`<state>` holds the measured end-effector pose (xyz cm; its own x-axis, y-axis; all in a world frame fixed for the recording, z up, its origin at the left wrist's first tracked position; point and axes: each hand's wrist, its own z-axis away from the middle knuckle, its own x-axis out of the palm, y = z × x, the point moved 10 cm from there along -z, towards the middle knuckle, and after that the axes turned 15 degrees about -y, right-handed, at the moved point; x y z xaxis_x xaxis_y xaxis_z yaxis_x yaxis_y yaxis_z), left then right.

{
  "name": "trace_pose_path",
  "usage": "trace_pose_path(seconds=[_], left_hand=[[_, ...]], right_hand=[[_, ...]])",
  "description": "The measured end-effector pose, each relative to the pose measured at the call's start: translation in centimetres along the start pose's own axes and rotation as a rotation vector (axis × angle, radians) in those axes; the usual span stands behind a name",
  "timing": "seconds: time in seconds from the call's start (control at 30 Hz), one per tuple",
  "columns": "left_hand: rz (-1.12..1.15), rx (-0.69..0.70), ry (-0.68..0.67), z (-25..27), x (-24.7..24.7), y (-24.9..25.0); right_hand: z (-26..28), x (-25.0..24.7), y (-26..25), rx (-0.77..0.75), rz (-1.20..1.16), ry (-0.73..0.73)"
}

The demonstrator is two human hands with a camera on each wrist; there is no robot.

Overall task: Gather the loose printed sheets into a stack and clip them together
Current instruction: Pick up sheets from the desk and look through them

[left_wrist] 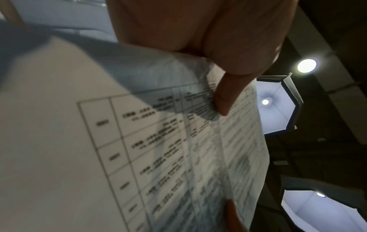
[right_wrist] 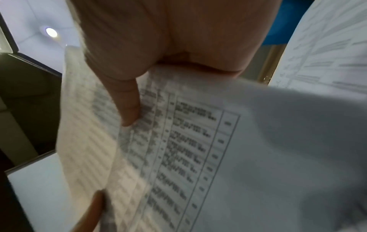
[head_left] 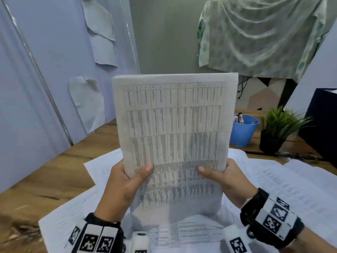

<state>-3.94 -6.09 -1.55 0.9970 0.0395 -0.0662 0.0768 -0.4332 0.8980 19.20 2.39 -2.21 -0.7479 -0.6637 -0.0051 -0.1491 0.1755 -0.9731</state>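
Observation:
A stack of printed sheets [head_left: 173, 125] with dense tables stands upright above the wooden table [head_left: 60, 172], held between both hands. My left hand [head_left: 125, 181] grips its lower left edge, thumb on the front face. My right hand [head_left: 224, 178] grips the lower right edge the same way. In the left wrist view the thumb presses on the printed sheets [left_wrist: 158, 149]; the right wrist view shows the same stack of sheets [right_wrist: 178, 149] with the thumb on it. More loose sheets [head_left: 284, 181] lie spread on the table below. No clip is visible.
A blue bucket [head_left: 242, 132] with pens stands behind the stack at the right, next to a small potted plant [head_left: 279, 128] and a dark box [head_left: 321, 121]. A draped cloth [head_left: 255, 33] hangs at the back. Walls close in on the left.

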Motion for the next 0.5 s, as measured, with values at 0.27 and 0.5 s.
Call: trace_pose_path(seconds=[0.27, 0.5], left_hand=[[0.019, -0.098, -0.084, -0.1, -0.2, -1.0], [0.263, -0.325, 0.045, 0.1, -1.9, -5.5]], right_hand=[[-0.3, 0.3, -0.7, 0.088, 0.032, 0.013], [3.6, -17.4, 2.3, 0.667, 0.454, 0.506]])
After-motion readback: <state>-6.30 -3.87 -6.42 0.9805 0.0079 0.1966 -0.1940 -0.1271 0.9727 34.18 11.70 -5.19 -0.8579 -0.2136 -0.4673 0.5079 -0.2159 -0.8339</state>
